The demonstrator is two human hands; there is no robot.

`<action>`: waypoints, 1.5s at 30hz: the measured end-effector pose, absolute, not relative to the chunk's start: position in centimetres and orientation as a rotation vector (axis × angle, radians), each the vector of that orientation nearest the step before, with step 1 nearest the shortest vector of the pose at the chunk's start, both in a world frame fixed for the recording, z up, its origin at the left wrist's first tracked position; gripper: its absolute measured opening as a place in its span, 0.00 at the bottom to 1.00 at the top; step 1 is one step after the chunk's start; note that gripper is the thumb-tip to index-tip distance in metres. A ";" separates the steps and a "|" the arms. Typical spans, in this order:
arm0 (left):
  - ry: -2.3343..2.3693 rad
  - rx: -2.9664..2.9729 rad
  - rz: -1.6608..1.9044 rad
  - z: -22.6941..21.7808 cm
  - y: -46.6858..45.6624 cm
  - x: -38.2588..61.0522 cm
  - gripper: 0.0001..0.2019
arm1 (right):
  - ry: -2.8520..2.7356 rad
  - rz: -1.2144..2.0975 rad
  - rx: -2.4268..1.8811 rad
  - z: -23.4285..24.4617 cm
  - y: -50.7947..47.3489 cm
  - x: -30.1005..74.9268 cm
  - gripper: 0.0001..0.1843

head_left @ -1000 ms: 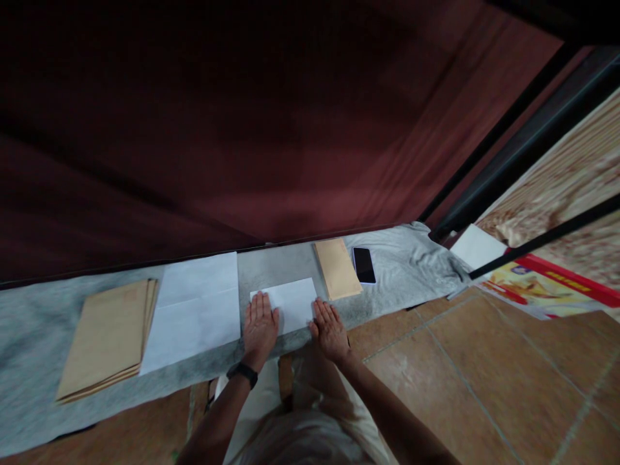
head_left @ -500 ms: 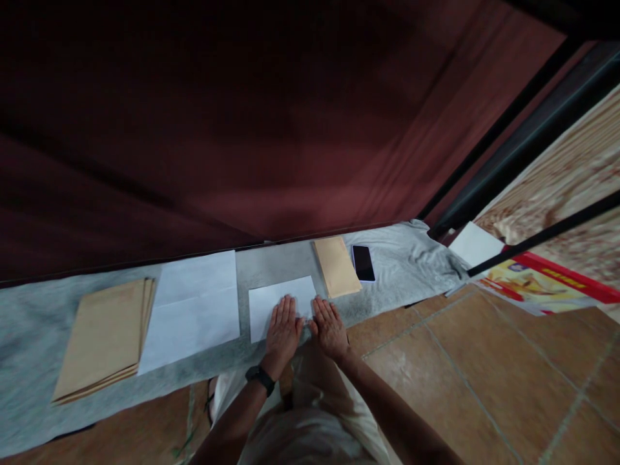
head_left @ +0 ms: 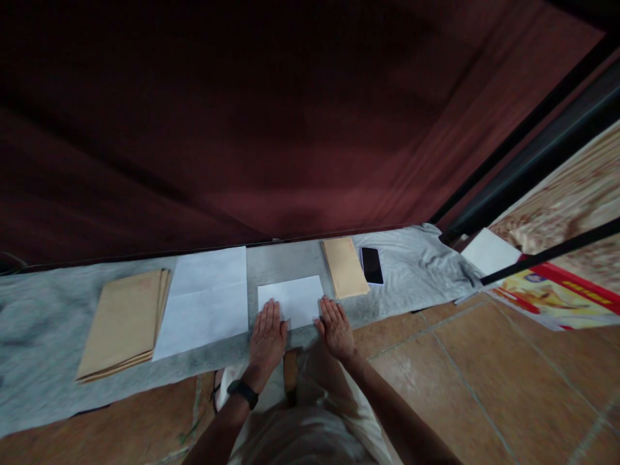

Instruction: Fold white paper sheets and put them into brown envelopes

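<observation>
A small folded white sheet (head_left: 296, 296) lies on a grey cloth (head_left: 43, 323) in front of me. My left hand (head_left: 266, 339) lies flat with fingers together on the sheet's near left corner; a dark band is on that wrist. My right hand (head_left: 335, 328) lies flat at the sheet's near right edge, fingers stretched out. Neither hand holds anything.
Left of the sheet lies a larger white paper (head_left: 206, 300), then a stack of brown envelopes (head_left: 123, 323). To the right lie a single brown envelope (head_left: 345, 267) and a dark phone (head_left: 372, 265). A dark red curtain (head_left: 271, 129) hangs behind. Tiled floor (head_left: 484, 381) and printed papers (head_left: 547, 294) are at right.
My left hand slid right along the sheet's near edge, then back towards the left corner. The right hand stayed at the right edge. The view shifted slightly.
</observation>
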State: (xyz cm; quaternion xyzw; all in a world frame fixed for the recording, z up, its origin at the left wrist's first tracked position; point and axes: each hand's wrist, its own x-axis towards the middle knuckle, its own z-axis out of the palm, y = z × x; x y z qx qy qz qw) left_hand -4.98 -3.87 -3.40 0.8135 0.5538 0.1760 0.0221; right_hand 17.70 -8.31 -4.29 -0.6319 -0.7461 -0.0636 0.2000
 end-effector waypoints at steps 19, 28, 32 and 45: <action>1.571 2.547 0.461 -2.6 0.9 -1.2 0.29 | -2.076 0.067 -1.712 -2.1 -0.7 12.2 0.25; 1.619 2.571 0.401 -3.3 1.6 -2.3 0.29 | -2.122 0.027 -1.751 -3.4 0.8 11.0 0.26; 1.639 2.538 0.499 -3.7 2.0 -3.1 0.29 | -2.106 0.011 -1.765 -3.7 0.8 12.0 0.26; 1.757 2.425 0.702 -4.3 1.1 -5.2 0.31 | -1.915 -0.023 -1.849 -4.2 -0.5 15.0 0.31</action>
